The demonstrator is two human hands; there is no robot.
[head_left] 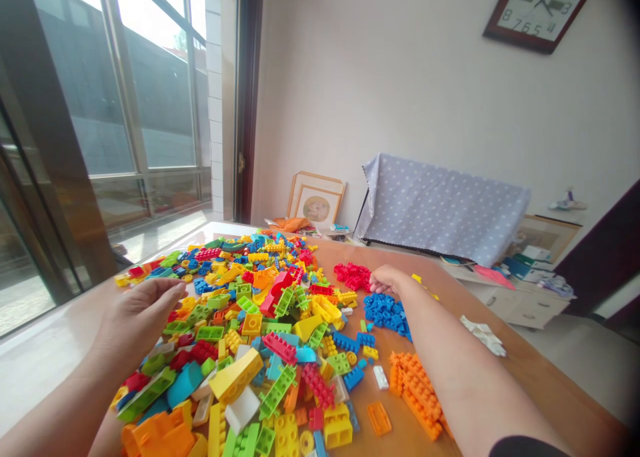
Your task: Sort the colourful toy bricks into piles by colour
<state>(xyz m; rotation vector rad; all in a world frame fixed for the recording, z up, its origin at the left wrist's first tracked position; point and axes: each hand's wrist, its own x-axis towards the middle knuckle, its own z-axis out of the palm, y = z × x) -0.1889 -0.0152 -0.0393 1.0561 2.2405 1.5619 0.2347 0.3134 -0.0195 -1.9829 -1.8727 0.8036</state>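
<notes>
1. The left hand [137, 310] is hovering at the left side of the heap [253, 324], its fingers curling and its thumb lying close to the forefinger; whether it is gripping a block, one cannot tell.
2. The right hand [393, 281] is reaching to the right edge of the red blocks [353, 277], its fingers bending inward nearly closed; whether they are holding or touching a block, one cannot tell.
3. The heap, mixing many colours, is spreading across the left and middle of the surface [530, 397].
4. The blue blocks [386, 312] are lying in a pile just nearer than the red ones, beside the right forearm.
5. The orange blocks [415, 390] are sitting in a cluster nearer still, the forearm partly hiding them.
6. A white block [381, 377] and a loose orange piece [379, 419] are lying between the heap and that cluster.
7. Small yellow blocks [417, 278] are resting beyond the right wrist, and a crumpled tissue [483, 336] is lying right of the forearm.
8. Behind, a dotted cloth [445, 207] is draping near the wall, and a clock [543, 7] is hanging above.
</notes>
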